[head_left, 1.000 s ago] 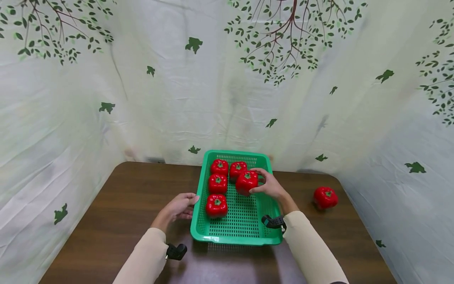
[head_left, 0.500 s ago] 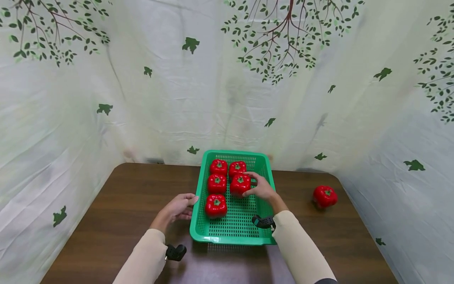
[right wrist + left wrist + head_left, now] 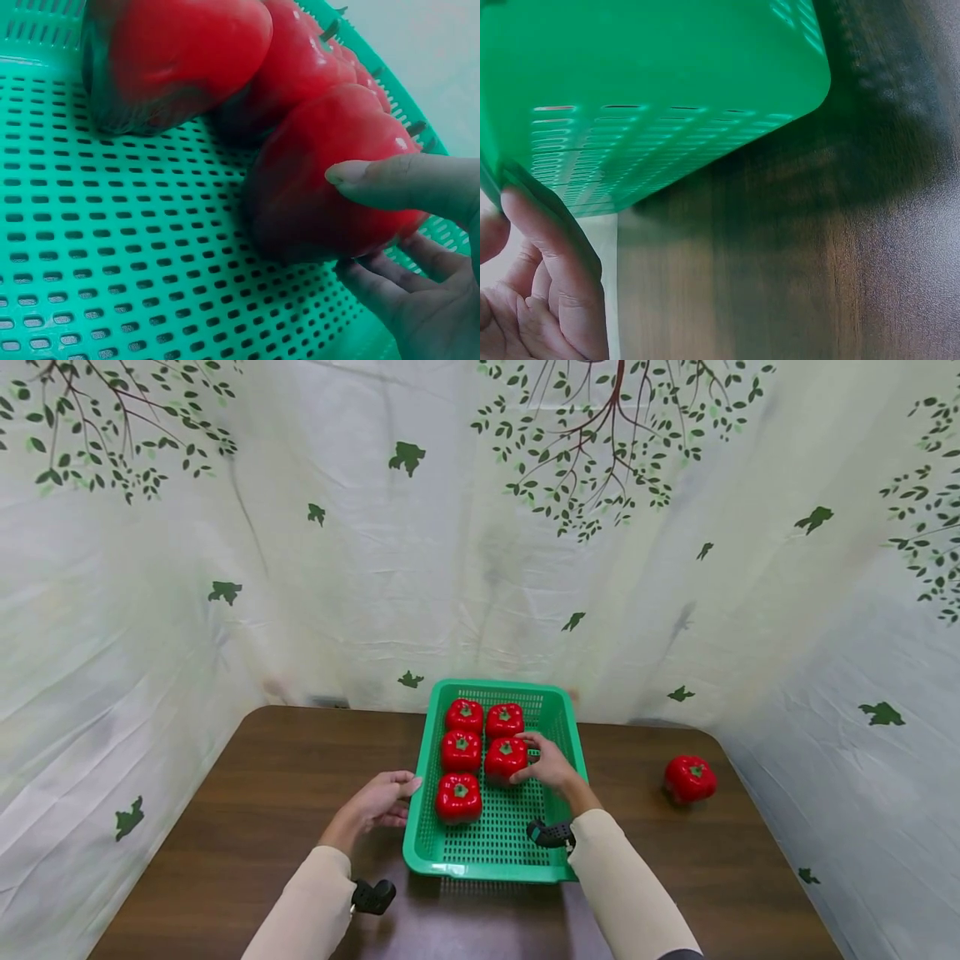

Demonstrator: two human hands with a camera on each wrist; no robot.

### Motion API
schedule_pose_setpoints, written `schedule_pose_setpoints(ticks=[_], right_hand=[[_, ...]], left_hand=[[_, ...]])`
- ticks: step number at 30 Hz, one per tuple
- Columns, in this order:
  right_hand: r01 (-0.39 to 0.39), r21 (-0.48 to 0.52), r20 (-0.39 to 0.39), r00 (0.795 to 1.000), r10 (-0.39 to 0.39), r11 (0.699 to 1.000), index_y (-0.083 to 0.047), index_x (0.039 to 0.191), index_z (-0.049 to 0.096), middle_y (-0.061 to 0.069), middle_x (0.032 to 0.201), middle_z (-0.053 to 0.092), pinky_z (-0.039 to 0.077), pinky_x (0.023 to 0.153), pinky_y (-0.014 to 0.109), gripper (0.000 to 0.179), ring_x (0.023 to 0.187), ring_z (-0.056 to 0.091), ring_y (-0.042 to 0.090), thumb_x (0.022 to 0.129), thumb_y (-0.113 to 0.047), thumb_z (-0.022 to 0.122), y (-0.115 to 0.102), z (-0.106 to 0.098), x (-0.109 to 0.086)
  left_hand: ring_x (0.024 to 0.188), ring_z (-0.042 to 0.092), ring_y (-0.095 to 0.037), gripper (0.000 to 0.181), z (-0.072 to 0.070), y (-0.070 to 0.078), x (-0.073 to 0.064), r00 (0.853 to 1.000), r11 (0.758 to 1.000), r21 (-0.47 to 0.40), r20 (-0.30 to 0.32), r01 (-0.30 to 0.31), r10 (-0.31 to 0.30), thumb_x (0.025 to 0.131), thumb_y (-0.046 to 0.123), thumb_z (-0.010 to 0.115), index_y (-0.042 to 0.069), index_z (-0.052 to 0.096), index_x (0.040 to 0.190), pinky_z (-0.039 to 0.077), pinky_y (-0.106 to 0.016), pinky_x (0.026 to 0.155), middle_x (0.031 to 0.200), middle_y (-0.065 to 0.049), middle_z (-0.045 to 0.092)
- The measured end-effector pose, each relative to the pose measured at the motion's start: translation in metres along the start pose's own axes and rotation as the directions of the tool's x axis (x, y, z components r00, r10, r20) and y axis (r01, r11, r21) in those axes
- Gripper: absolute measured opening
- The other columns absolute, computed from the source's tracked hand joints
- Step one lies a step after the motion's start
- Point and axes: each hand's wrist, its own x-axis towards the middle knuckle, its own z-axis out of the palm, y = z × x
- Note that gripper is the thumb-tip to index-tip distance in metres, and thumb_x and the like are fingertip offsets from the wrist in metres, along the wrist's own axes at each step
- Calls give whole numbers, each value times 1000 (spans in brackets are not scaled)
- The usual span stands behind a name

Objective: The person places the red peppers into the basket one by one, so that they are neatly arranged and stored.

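Observation:
A green plastic basket (image 3: 491, 867) stands on the table with several red bell peppers in two columns. My left hand (image 3: 381, 802) pinches its left rim between thumb and fingers; in the left wrist view, the fingers (image 3: 551, 240) lie against the rim. In the right column, my right hand (image 3: 549, 765) holds the nearer bell pepper (image 3: 505, 760) from its right side. The right wrist view shows the thumb on the side of that pepper (image 3: 322, 180) and the other fingers beneath and behind it. A further bell pepper (image 3: 504, 720) sits just behind it. Three peppers line the basket's left side.
One more red bell pepper (image 3: 689, 778) lies on the brown table (image 3: 300, 752), to the right of the basket. A white leaf-printed cloth (image 3: 480, 568) hangs behind the table and along both sides.
My right hand has moved left and down with its bell pepper, now low in the basket in front of the back-right pepper. The left hand keeps its place on the rim.

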Motion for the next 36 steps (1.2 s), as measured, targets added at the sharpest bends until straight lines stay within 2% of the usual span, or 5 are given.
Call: schedule_pose_setpoints(ticks=[8, 20, 24, 31, 36], right_hand=[[-10, 30, 1, 1000, 10, 1000, -8, 140, 44, 19, 139, 44, 53, 86, 47, 75, 122, 47, 42, 74, 12, 74, -3, -4, -7], [-35, 34, -20, 999, 35, 999, -11, 141, 40, 23, 141, 40, 53, 87, 48, 79, 120, 47, 43, 74, 11, 75, 0, -6, -4], [-25, 10, -12, 1000, 25, 1000, -12, 143, 38, 22, 141, 41, 51, 90, 51, 83, 123, 46, 43, 73, 9, 77, -2, -6, -6], [13, -99, -3, 1000, -14, 995, -13, 144, 36, 19, 142, 39, 48, 93, 53, 86, 130, 38, 41, 72, 4, 80, -11, -9, -8], [54, -113, 30, 998, -51, 992, -9, 144, 35, 21, 143, 39, 48, 94, 52, 85, 131, 38, 43, 72, 4, 80, -16, -13, -11]], left_hand=[[66, 64, -16, 28, 4, 3, 1, 1000, 1000, -1, 5, 1, -1, 101, 23, 50, 0, 55, 116, 55, -29, 62, 85, -6, 66], [67, 64, -17, 29, 6, 5, 2, 1000, 1000, 7, -6, 20, -20, 101, 23, 50, 0, 55, 116, 55, -29, 62, 87, -7, 65], [66, 64, -16, 28, 6, 5, 2, 1000, 1000, -1, 4, 18, -18, 101, 23, 50, 0, 55, 117, 55, -28, 61, 85, -6, 65], [67, 64, -15, 28, 2, 1, 3, 999, 1000, 8, 33, -12, 11, 102, 22, 48, -2, 55, 116, 55, -28, 61, 82, -4, 66], [67, 64, -15, 29, 0, 0, 2, 999, 1000, 15, 30, -19, 19, 102, 22, 47, -2, 55, 116, 55, -27, 61, 83, -5, 66]])
